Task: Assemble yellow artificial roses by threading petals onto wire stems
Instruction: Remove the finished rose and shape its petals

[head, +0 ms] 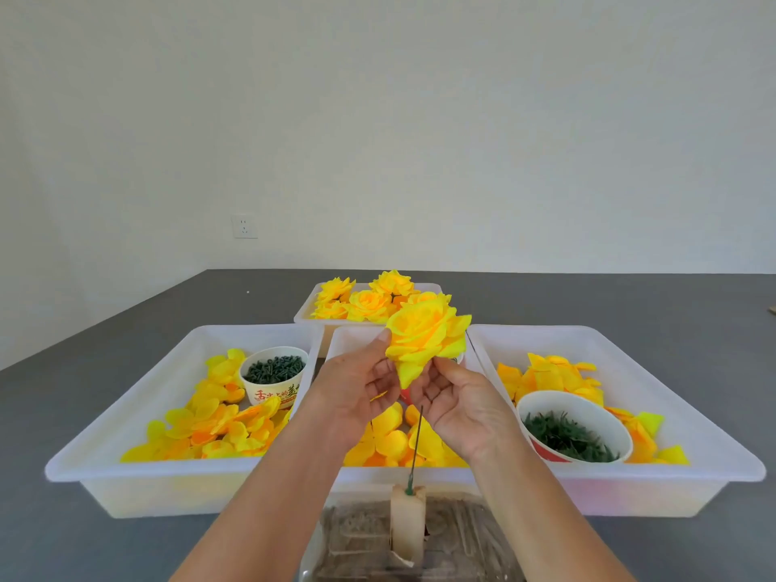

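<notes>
Hands (413, 396) hold yellow rose (424, 336) above wire stem (416, 447).

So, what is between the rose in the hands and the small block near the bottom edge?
In the head view, a thin dark wire stem runs from the block up toward the rose.

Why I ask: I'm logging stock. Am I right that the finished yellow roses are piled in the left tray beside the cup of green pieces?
Not quite. The head view shows the finished roses piled in the far tray; the left tray holds loose petals beside that cup.
</notes>
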Tool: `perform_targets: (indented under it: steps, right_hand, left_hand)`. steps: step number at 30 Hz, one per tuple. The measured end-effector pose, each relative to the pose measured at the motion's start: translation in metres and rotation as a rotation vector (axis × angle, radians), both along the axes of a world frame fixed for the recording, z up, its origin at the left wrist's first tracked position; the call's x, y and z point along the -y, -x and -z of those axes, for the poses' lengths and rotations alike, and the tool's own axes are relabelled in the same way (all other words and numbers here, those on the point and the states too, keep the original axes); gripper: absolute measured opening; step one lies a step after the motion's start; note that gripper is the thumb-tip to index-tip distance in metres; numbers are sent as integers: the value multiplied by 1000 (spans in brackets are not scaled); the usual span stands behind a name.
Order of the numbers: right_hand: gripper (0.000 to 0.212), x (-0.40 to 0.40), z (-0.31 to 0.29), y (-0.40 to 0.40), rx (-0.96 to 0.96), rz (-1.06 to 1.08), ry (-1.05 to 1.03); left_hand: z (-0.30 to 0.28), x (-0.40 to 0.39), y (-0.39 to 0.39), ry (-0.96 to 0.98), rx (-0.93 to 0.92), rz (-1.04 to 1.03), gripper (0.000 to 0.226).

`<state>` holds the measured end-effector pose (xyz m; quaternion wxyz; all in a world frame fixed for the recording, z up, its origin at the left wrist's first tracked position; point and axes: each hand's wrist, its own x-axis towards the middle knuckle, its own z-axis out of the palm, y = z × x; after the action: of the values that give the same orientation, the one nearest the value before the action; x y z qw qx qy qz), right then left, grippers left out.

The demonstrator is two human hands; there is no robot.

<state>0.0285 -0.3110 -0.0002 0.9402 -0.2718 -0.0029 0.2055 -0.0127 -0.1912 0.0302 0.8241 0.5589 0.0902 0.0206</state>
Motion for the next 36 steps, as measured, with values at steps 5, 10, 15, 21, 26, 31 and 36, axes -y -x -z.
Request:
perform_targets:
  steps: [5,10,15,21,26,31,36]
  right_hand:
    - [22,6,9,-7,167,14,187]
    - [16,8,16,-11,404,149,367]
    - [23,4,16,-11,647,262,562]
    - [30,3,19,-30,927,379,1054]
    - [19,-5,10,-46,802,323,891]
    - [11,-9,12,-69,893,355,1181]
    - [11,-13,25,-81,917,286,1285]
  left_hand:
    - [2,-5,-17,-39,0,-33,8]
    - [2,-11,-27,-259,106,-169,9]
    - [4,-15,-36,-484,228,-278,15]
    - [6,-28,-48,-648,327,-324,14]
    - [-3,-39,-56,-70,180,-68,26]
    - [1,-52,-69,-207,108,3,19]
    - [13,-60,-84,-236,185,-100,11]
